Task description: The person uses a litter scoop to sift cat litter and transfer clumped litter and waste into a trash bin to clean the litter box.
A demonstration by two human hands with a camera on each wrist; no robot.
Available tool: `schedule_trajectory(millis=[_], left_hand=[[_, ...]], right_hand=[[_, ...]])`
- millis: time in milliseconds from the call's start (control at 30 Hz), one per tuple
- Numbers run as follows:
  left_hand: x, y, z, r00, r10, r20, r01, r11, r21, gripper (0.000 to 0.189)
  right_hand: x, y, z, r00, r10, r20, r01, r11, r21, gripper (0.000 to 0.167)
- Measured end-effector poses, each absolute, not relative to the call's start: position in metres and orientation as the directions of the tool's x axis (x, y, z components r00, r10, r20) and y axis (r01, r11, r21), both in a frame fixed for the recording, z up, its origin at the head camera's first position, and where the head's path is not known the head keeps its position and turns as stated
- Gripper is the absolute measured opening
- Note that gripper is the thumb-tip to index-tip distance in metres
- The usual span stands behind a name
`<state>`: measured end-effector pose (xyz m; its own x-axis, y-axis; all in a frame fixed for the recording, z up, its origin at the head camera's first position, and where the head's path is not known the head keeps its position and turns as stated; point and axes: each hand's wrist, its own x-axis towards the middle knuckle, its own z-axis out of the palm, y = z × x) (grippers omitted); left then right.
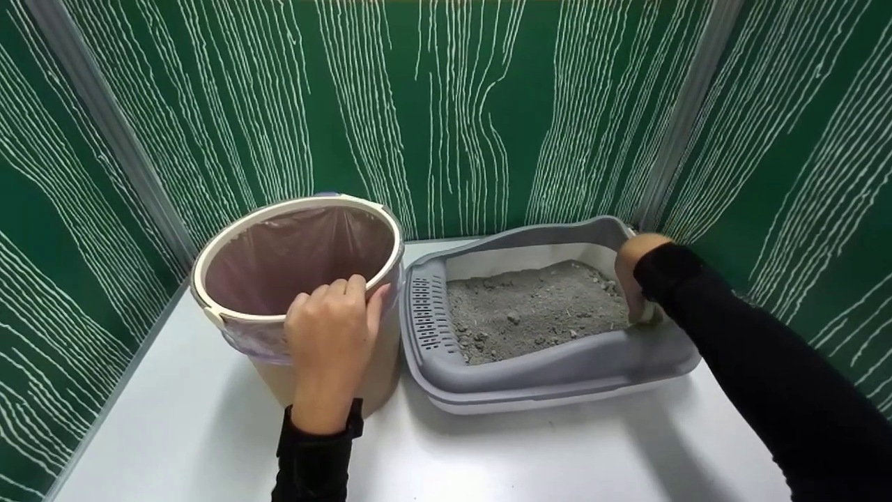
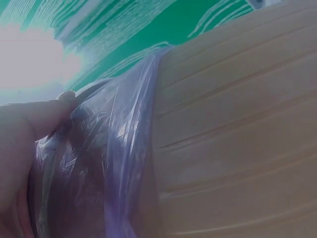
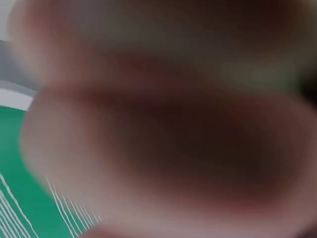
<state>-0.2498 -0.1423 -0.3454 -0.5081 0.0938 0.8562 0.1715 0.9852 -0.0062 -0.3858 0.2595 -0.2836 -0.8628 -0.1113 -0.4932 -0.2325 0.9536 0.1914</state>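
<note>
My left hand (image 1: 331,331) grips the near rim of a beige trash bin (image 2: 237,119), fingers over the edge and thumb along the outside. A translucent purple bin liner (image 2: 131,129) lines the bin and folds over its rim. At the right end of a grey litter box (image 1: 529,369), my right hand (image 1: 634,272) reaches down inside the wall, close to the grey litter (image 1: 536,307). Its curled fingers fill the right wrist view, blurred, around a small greenish object (image 1: 651,315). Most of that object is hidden, and I cannot tell its kind.
Bin and litter box stand side by side on a white table (image 1: 446,460). Green panels (image 1: 460,125) with white wavy lines rise behind and at both sides, joined by grey posts (image 1: 686,118). A slotted ledge (image 1: 426,314) forms the box's left end.
</note>
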Motion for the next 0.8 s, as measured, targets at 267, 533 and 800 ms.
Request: schedule_trajectory(millis=[267, 533, 800], left_hand=[[-0.25, -0.144, -0.346, -0.511, 0.089, 0.855, 0.168, 0.986, -0.002, 0.039], [-0.25, -0.145, -0.345, -0.51, 0.091, 0.855, 0.162, 0.987, -0.008, 0.04], [-0.251, -0.144, -0.345, -0.489, 0.096, 0.867, 0.172, 0.985, -0.012, 0.038]], right_hand=[[-0.396, 0.257, -0.299, -0.749, -0.103, -0.655, -0.404, 0.855, 0.327, 0.03], [-0.387, 0.263, -0.294, -0.822, -0.237, -0.518, -0.42, 0.866, 0.271, 0.028], [-0.387, 0.276, -0.302, -0.898, -0.325, -0.296, -0.389, 0.901, 0.191, 0.033]])
